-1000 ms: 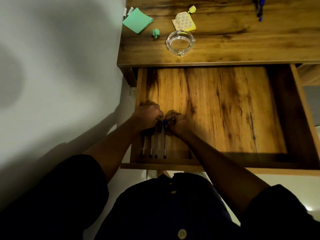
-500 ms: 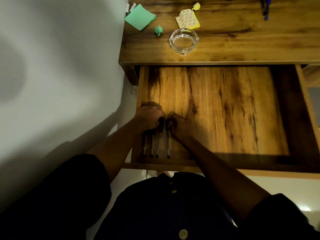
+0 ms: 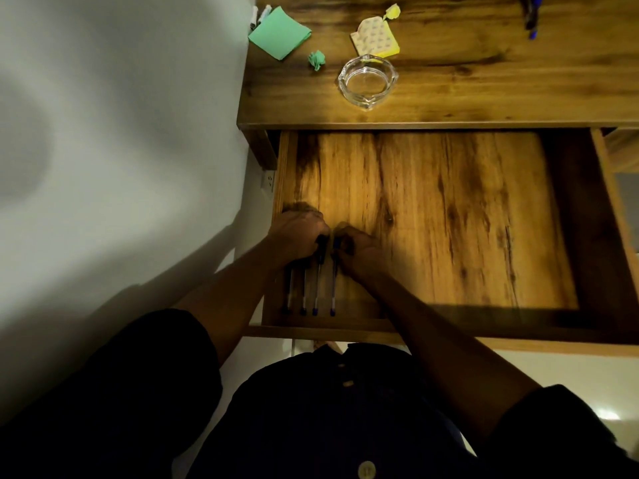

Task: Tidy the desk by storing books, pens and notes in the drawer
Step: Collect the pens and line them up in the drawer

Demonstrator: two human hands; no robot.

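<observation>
Drawer (image 3: 449, 219) floor free from centre to right wall. 4 pens (image 3: 317, 285), left hand (image 3: 299, 238) and right hand (image 3: 359, 250) crowd the near-left corner.

We log four pens (image 3: 317, 288) in the drawer (image 3: 449, 219), one glass ashtray (image 3: 367, 81), one green note pad (image 3: 279, 32), one yellow note pad (image 3: 375, 38), one crumpled green scrap (image 3: 317, 60) and one crumpled yellow scrap (image 3: 392, 11).

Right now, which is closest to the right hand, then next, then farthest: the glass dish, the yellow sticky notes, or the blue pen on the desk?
1. glass dish, near the front edge of the desk, straight beyond the right hand.
2. yellow sticky notes, just behind the dish.
3. blue pen, far back on the desk's right side.
</observation>
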